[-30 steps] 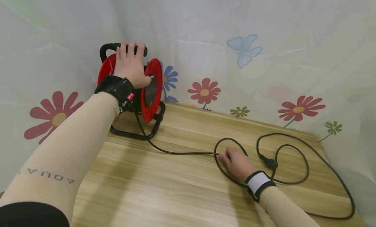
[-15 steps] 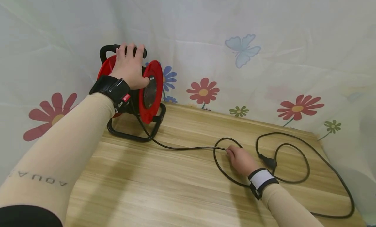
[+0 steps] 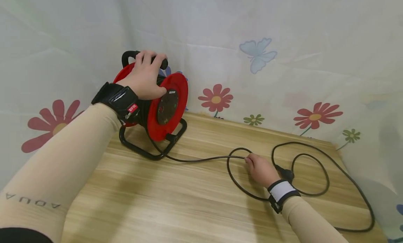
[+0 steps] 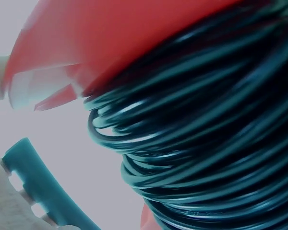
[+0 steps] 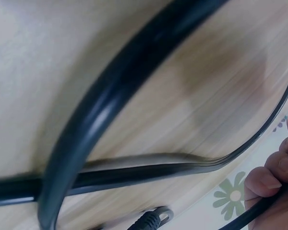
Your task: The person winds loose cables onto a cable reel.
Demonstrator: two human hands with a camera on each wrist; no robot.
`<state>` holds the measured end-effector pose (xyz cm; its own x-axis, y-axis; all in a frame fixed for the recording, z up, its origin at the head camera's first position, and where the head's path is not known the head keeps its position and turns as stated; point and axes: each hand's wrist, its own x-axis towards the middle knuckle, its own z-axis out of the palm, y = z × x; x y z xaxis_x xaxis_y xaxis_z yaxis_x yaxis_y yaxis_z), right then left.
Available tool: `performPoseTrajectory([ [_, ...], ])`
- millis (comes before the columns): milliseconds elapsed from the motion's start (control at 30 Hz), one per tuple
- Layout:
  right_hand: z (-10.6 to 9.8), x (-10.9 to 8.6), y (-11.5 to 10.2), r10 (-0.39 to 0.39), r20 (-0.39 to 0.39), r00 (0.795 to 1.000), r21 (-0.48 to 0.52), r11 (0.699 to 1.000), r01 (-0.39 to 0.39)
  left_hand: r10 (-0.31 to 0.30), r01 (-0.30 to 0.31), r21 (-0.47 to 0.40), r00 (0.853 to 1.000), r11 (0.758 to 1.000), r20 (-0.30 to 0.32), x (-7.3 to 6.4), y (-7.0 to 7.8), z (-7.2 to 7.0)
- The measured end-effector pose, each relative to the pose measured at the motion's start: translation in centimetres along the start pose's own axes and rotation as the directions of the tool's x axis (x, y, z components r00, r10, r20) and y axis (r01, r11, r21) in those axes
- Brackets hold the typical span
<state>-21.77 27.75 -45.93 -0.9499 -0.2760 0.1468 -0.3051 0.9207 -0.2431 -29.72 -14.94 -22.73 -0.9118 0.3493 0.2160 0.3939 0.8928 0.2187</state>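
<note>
A cable reel (image 3: 181, 96) with red side discs and a black tube frame stands on the left of the wooden table. My left hand (image 3: 143, 77) has its fingers curled over the reel's black handle (image 3: 128, 56), while the thumb touches the near disc. In the left wrist view, black cable (image 4: 197, 139) lies wound between the discs, and the fingers (image 4: 7, 201) lie around the handle. A length of cable (image 3: 195, 161) runs from the reel to my right hand (image 3: 262, 171), which pinches it above the table. The right wrist view shows the right hand (image 5: 278, 177) holding the cable.
Loose cable loops (image 3: 315, 155) lie on the right of the table (image 3: 163, 201), with a black plug (image 3: 285, 173) among them. A white curtain (image 3: 214, 33) printed with flowers and a butterfly hangs behind and at both sides.
The reel has shifted right and slightly nearer with my left hand on it, and its near disc faces me more. My right hand has moved a little right and away from me, holding the cable.
</note>
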Motion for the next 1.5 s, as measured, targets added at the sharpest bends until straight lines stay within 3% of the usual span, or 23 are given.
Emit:
performPoseTrajectory([
  [233, -0.3, -0.3, 0.4, 0.013, 0.014, 1.0, 0.002, 1.0, -0.013, 0.025, -0.023, -0.038, 0.998, 0.999, 0.052, 0.1, 1.2, -0.9],
  [633, -0.5, -0.6, 1.5, 0.037, 0.036, 0.999, -0.007, 0.999, -0.037, 0.112, -0.106, -0.111, 0.992, 0.988, 0.052, -0.1, 2.4, -0.9],
  [1067, -1.0, -0.6, 1.6, 0.038, 0.007, 0.999, -0.002, 0.999, -0.038, 0.119, -0.109, -0.144, 0.991, 0.983, 0.063, -0.2, 3.5, -1.3],
  [1300, -1.3, -0.1, 2.2, 0.095, -0.017, 0.995, 0.019, 0.995, -0.094, 0.151, -0.138, -0.161, 0.986, 0.977, 0.067, -0.2, 4.0, -1.4],
  [1500, -2.5, 0.2, 2.4, 0.14, -0.044, 0.989, 0.051, 0.989, -0.138, 0.163, -0.153, -0.115, 0.983, 0.981, 0.082, 0.0, 4.2, -1.2],
])
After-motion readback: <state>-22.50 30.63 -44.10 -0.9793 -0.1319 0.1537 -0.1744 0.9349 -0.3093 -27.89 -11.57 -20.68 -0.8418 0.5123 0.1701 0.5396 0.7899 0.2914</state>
